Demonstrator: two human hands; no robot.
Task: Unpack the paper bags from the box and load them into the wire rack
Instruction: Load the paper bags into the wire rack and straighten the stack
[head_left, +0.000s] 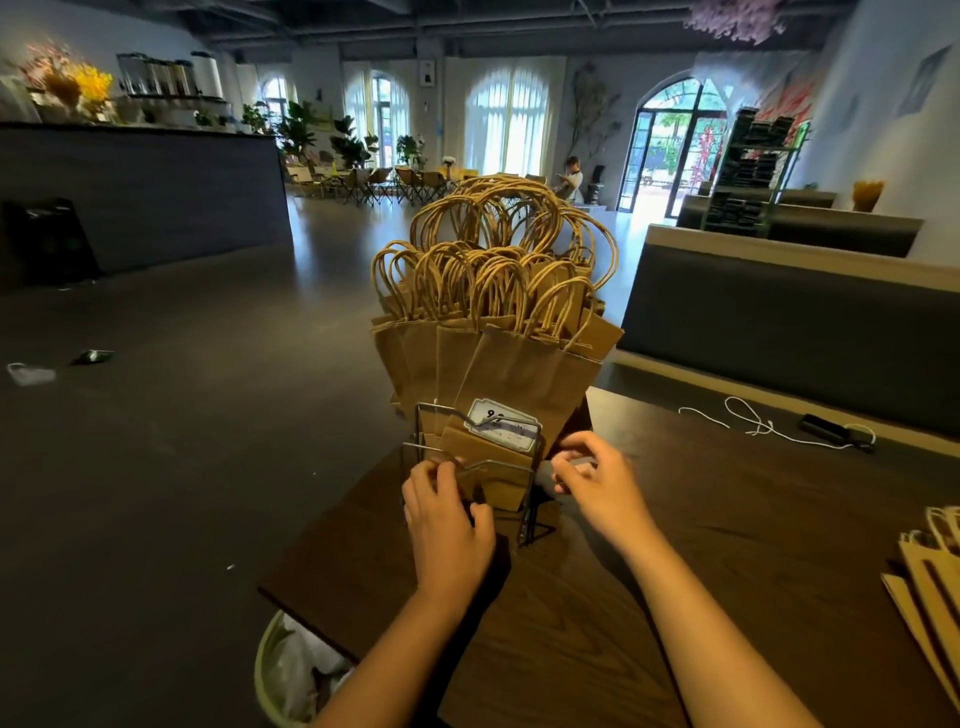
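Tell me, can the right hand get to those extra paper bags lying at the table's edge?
Probably yes. The right hand is by the wire rack, and the bare table lies between it and the loose paper bags on that same side. Nothing seems to block it.

The print on the white label (500, 427) is too small to read. The wire rack (527, 512) hides the lower part of the paper bags (498, 364). At four o'clock, the edge cuts off a second stack of bags (930, 587). At seven o'clock, the desk (727, 519) partly hides a bin (270, 670).
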